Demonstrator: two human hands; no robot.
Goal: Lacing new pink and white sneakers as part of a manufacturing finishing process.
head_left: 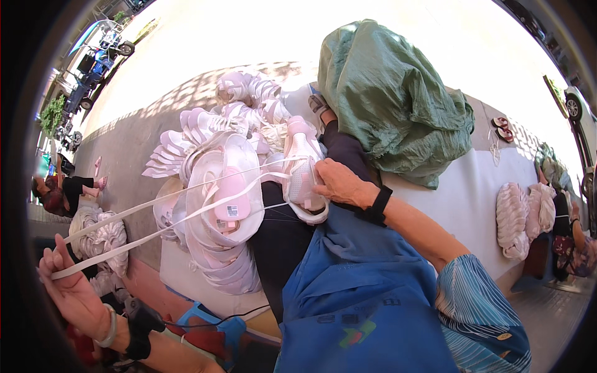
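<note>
My left hand is stretched out at the far left, with two strands of a long white shoelace caught in its fingers. Both strands run taut across to a white and pink sneaker upper on my lap. My right hand grips that upper along its right side, thumb and fingers at the mesh part. Just left of it, nested white and pink uppers stand in a stack, a pale pink piece with a printed label showing inside. The lace passes in front of this stack.
A large green sack bulges ahead on the right. Further stacks of uppers lie beyond, at left and at right. Sandals rest on the ground. People sit at both sides. A blue stool is near my left forearm.
</note>
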